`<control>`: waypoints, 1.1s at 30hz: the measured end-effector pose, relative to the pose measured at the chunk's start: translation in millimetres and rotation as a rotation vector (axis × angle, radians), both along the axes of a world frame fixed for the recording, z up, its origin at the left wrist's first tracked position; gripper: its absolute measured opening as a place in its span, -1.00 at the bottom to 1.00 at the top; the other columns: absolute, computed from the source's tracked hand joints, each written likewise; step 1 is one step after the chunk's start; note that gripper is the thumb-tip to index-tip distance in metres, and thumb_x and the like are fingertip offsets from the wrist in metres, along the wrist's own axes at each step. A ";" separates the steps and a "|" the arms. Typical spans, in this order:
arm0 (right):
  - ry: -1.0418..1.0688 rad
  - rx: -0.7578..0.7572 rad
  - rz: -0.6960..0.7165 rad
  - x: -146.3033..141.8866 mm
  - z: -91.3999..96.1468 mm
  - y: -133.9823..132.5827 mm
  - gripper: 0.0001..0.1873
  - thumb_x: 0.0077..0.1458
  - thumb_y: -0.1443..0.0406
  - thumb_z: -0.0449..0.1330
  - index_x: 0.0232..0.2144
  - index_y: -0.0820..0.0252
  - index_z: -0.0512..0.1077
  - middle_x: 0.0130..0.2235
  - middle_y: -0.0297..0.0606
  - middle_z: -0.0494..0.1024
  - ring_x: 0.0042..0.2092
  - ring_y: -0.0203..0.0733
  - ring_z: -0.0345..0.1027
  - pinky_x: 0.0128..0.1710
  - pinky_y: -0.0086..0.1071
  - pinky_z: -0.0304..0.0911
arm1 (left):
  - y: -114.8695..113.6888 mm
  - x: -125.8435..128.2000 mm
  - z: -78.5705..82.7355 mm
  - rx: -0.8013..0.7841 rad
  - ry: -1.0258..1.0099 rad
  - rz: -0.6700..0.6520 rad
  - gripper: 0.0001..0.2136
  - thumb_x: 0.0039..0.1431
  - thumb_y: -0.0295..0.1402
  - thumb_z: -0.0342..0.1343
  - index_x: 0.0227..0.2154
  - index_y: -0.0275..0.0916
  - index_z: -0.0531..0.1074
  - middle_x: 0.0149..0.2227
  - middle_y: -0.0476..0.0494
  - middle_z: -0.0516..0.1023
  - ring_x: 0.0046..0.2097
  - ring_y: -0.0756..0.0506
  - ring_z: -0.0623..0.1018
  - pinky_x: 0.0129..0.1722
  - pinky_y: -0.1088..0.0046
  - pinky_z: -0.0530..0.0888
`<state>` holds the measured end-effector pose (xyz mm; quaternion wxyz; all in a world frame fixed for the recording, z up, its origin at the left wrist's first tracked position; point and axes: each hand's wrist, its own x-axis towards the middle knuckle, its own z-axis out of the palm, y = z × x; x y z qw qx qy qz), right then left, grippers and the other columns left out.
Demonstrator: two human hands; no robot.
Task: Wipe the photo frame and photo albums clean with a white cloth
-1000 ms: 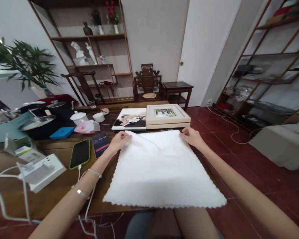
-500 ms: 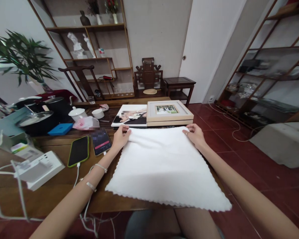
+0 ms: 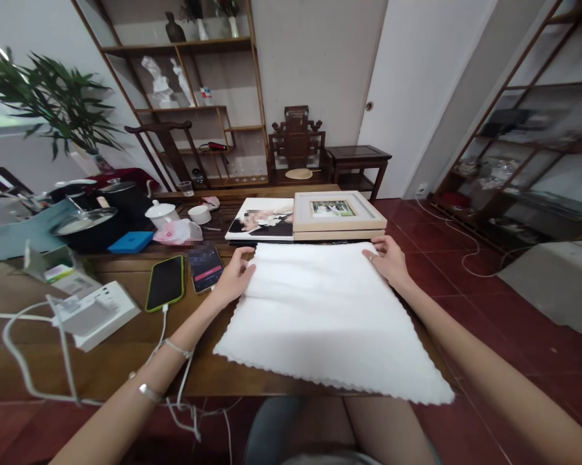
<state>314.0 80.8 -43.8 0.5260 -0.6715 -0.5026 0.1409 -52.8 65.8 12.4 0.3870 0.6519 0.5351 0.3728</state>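
A white cloth [image 3: 324, 316] with a scalloped edge lies spread flat on the wooden table [image 3: 194, 381], with a few soft creases near its far side. Beside the cloth's far left corner is my left hand [image 3: 235, 274], its fingers apart and its thumb at the cloth's edge. At the far right corner, my right hand [image 3: 389, 261] pinches the cloth between thumb and fingers.
Beyond the cloth lie a framed picture [image 3: 363, 219] and a photo album or print [image 3: 239, 213]. Left of it are two phones [image 3: 166, 284] [image 3: 206, 274], a white box [image 3: 106, 323], cables, a blue box [image 3: 130, 242] and a pan [image 3: 84, 226].
My left hand has let go of the cloth's far left corner, its fingers spreading. My right hand stays at its corner. The whole view has shifted slightly.
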 end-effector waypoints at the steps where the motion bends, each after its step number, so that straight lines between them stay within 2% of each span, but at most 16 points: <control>1: -0.016 0.005 -0.002 -0.5 1.5 -0.7 -0.63 -0.26 0.17 0.26 -0.32 0.14 0.34 -0.38 -0.30 0.41 -0.37 -0.16 0.32 -0.26 -0.22 0.27 | -2.7 -0.6 1.8 -0.027 0.011 0.002 -0.52 0.00 -0.22 0.11 0.00 -0.18 0.18 -0.52 0.12 0.32 -0.53 0.04 0.35 -0.51 0.55 0.28; 5: -0.072 0.030 0.008 -5.8 6.4 -4.1 -0.70 -0.21 0.20 0.21 -0.34 0.14 0.34 -0.37 -0.28 0.41 -0.33 -0.14 0.31 -0.22 -0.23 0.25 | -19.2 -3.0 12.8 -0.225 0.037 -0.118 -0.27 -0.08 -0.17 0.21 0.14 -0.18 0.01 -0.39 -0.03 0.48 -0.40 -0.08 0.50 -0.44 0.46 0.38; 7: -0.090 0.032 0.013 -8.1 7.6 -5.5 -0.72 -0.19 0.21 0.20 -0.35 0.13 0.33 -0.37 -0.27 0.41 -0.33 -0.13 0.32 -0.22 -0.23 0.25 | -26.3 -3.7 15.7 -0.191 0.020 -0.196 -0.26 -0.06 -0.16 0.20 0.16 -0.16 -0.02 -0.35 -0.07 0.50 -0.37 -0.09 0.51 -0.42 0.45 0.40; 9: -0.105 0.031 0.016 -9.1 8.4 -6.1 -0.74 -0.19 0.22 0.20 -0.35 0.13 0.33 -0.37 -0.27 0.42 -0.33 -0.13 0.32 -0.22 -0.22 0.25 | -31.0 -4.1 15.1 -0.098 -0.013 -0.222 -0.35 0.02 -0.14 0.11 0.14 -0.15 0.00 -0.31 -0.09 0.49 -0.37 -0.06 0.50 -0.40 0.47 0.40; 11: -0.114 0.030 0.016 -9.0 9.0 -6.0 -0.75 -0.19 0.23 0.19 -0.36 0.13 0.33 -0.37 -0.27 0.42 -0.34 -0.13 0.31 -0.23 -0.22 0.24 | -33.8 -5.2 12.1 -0.012 0.021 -0.183 -0.45 0.10 -0.16 0.01 0.12 -0.16 0.01 -0.32 -0.07 0.46 -0.41 -0.03 0.46 -0.40 0.48 0.38; 14: -0.123 0.031 0.019 -8.1 9.1 -5.3 -0.75 -0.20 0.24 0.20 -0.36 0.13 0.34 -0.39 -0.28 0.41 -0.37 -0.14 0.30 -0.25 -0.22 0.24 | -36.4 -9.6 7.4 0.114 0.260 -0.091 -0.55 0.14 -0.23 -0.04 0.08 -0.19 0.10 -0.48 0.04 0.35 -0.50 0.00 0.36 -0.42 0.48 0.33; 17: -0.124 0.045 0.039 -7.9 7.3 -4.3 -0.73 -0.20 0.24 0.19 -0.34 0.14 0.34 -0.40 -0.28 0.39 -0.37 -0.14 0.29 -0.24 -0.21 0.23 | -35.1 -14.5 6.0 0.124 0.414 -0.119 -0.58 0.10 -0.22 0.01 0.04 -0.15 0.22 -0.55 0.10 0.25 -0.54 0.00 0.31 -0.43 0.47 0.30; 20: -0.105 0.072 0.082 -9.1 5.3 -3.1 -0.68 -0.17 0.23 0.18 -0.27 0.15 0.33 -0.33 -0.25 0.41 -0.31 -0.13 0.32 -0.21 -0.22 0.23 | -21.7 -12.9 8.1 0.015 0.297 -0.105 -0.49 0.00 -0.14 0.10 0.03 -0.17 0.27 -0.50 0.06 0.32 -0.54 0.00 0.34 -0.48 0.49 0.30; 22: -0.086 0.096 0.125 -10.2 5.7 -2.4 -0.63 -0.14 0.22 0.16 -0.21 0.16 0.30 -0.24 -0.21 0.43 -0.22 -0.12 0.33 -0.21 -0.24 0.25 | -4.9 -7.6 9.6 -0.069 0.169 -0.071 -0.51 0.02 -0.09 0.06 -0.01 -0.22 0.32 -0.50 0.02 0.36 -0.54 0.00 0.36 -0.51 0.49 0.30; 24: -0.079 0.121 0.170 -10.6 7.7 -2.2 -0.59 -0.11 0.22 0.14 -0.14 0.16 0.27 -0.17 -0.17 0.43 -0.13 -0.11 0.33 -0.19 -0.26 0.26 | 13.9 -0.9 9.9 -0.050 0.156 -0.045 -0.56 0.02 -0.08 0.03 -0.10 -0.26 0.38 -0.53 0.02 0.36 -0.56 0.01 0.34 -0.53 0.49 0.29; 28: -0.103 0.148 0.194 -6.2 11.0 -4.5 -0.51 -0.07 0.24 0.11 -0.04 0.17 0.22 -0.17 -0.18 0.45 -0.10 -0.10 0.33 -0.16 -0.25 0.25 | 34.2 7.5 6.4 0.021 0.209 -0.074 -0.71 -0.15 -0.21 0.18 -0.33 -0.23 0.48 -0.55 0.05 0.36 -0.58 0.03 0.30 -0.53 0.51 0.28; 31: -0.140 0.140 0.146 -1.7 11.5 -10.8 -0.52 -0.05 0.23 0.10 -0.03 0.19 0.22 -0.19 -0.15 0.45 -0.19 -0.08 0.35 -0.20 -0.20 0.26 | 22.5 5.1 5.3 0.084 0.260 -0.081 -0.79 -0.15 -0.27 0.16 -0.39 -0.21 0.49 -0.44 -0.01 0.45 -0.49 -0.01 0.38 -0.44 0.47 0.34; 33: -0.183 0.136 0.119 -2.8 14.7 -20.1 -0.49 -0.07 0.23 0.14 -0.02 0.19 0.23 -0.14 -0.11 0.42 -0.20 -0.04 0.33 -0.20 -0.14 0.26 | 2.8 -0.4 8.2 0.128 0.286 -0.036 -0.72 -0.06 -0.23 0.10 -0.27 -0.21 0.46 -0.27 -0.10 0.48 -0.41 -0.05 0.44 -0.37 0.43 0.38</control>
